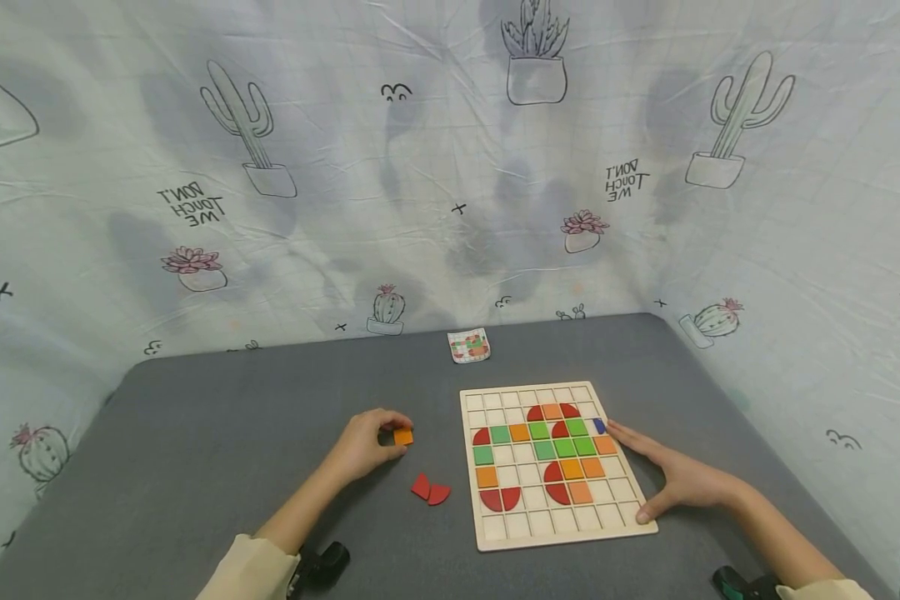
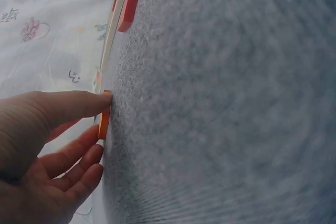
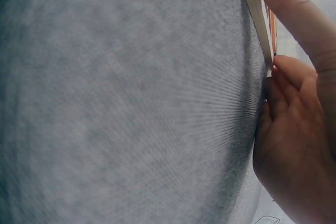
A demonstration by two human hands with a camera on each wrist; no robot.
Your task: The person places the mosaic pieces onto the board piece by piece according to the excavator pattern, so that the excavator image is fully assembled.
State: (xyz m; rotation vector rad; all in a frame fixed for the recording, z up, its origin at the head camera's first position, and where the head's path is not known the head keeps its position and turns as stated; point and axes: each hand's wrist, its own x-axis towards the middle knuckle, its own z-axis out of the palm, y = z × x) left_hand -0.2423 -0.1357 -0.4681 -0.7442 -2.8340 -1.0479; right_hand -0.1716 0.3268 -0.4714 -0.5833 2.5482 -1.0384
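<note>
My left hand (image 1: 365, 442) pinches an orange square tile (image 1: 402, 437) between thumb and forefinger, just over the grey tabletop left of the board. The left wrist view shows this tile (image 2: 105, 121) edge-on, thumb on one edge and a finger at the other. Two red quarter-round tiles (image 1: 438, 495) lie close by, between that hand and the board. On the right, a wooden grid board (image 1: 525, 527) carries red, orange and green tiles and one blue piece (image 1: 599, 426). My right hand (image 1: 678, 475) rests along its right edge, thumb on the near corner, fingers outstretched toward the blue piece.
A small printed card (image 1: 468, 346) with a coloured grid pattern lies behind the board, near the table's back edge. A cactus-print cloth (image 1: 450, 167) hangs around the grey table (image 1: 217, 433). Dark wrist straps (image 1: 326, 567) sit at both cuffs.
</note>
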